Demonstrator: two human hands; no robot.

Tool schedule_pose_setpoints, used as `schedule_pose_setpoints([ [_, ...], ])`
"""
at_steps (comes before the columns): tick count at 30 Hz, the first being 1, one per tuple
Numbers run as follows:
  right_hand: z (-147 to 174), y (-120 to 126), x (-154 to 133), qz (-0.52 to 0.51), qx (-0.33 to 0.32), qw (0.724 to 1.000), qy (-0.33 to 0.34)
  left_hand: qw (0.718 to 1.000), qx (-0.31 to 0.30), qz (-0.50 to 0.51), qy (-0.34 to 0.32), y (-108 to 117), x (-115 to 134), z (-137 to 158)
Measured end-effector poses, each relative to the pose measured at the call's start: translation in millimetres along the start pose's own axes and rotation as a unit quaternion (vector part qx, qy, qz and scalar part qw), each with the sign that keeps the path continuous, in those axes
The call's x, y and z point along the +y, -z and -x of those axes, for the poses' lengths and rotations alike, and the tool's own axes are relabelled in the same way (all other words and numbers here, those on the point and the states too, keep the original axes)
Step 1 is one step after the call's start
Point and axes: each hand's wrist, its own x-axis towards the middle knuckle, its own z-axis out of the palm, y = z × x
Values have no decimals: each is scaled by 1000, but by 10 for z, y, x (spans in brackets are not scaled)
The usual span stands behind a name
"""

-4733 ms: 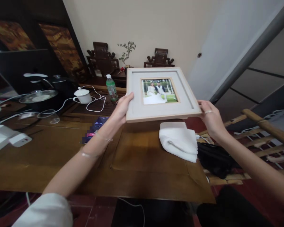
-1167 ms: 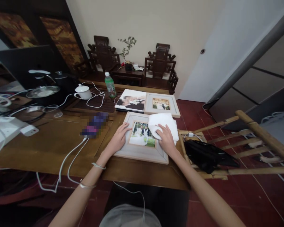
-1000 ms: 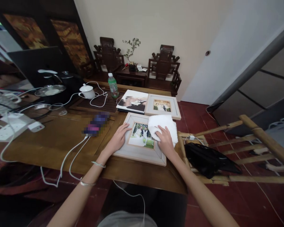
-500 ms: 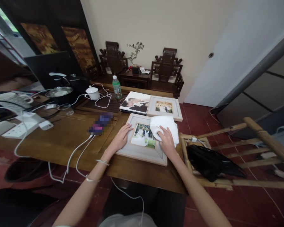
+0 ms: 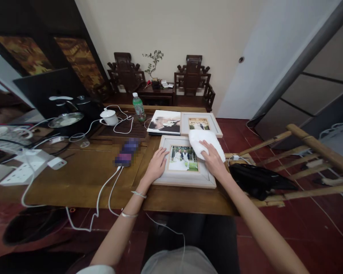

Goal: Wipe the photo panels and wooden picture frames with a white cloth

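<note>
A picture frame (image 5: 185,180) with a pale wide border and a photo of two people lies flat near the table's front edge. My left hand (image 5: 157,163) rests on its left border, fingers stretched out over it. A folded white cloth (image 5: 201,139) covers the frame's upper right corner and sticks out past its right side. My right hand (image 5: 214,161) presses on the cloth, fingers bent into it. Behind lies a second pale frame (image 5: 216,125), beside a photo album (image 5: 162,118) with a white and black cover.
Left of the frame lies a phone (image 5: 127,152) with white cables. Further left are a power strip (image 5: 25,167), a clear plastic cup (image 5: 81,140), a lidded white cup (image 5: 108,117) and a glass-lidded pot (image 5: 67,121). A green-labelled bottle (image 5: 138,106) stands behind. A bamboo chair (image 5: 311,133) holds a black bag (image 5: 260,180).
The view has turned slightly. My right hand and the cloth have slid toward the frame's upper right corner, leaving more of the right border bare. My left hand stays on the left border.
</note>
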Motion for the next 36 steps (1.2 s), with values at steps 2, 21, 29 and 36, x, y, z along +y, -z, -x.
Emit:
schedule_pose_setpoints([
  [2, 9, 30, -58, 25, -40, 999, -4, 1000, 4, 5, -4, -24, -30, 0],
  [21, -709, -102, -548, -2, -27, 999, 38, 999, 6, 42, 4, -10, -31, 0],
  [29, -1082, -650, -686, 9, -132, 990, 48, 999, -8, 43, -3, 1, -66, -11],
  [36, -760, -330, -261, 90, -156, 984, 1, 999, 0, 50, 2, -32, -107, 16],
])
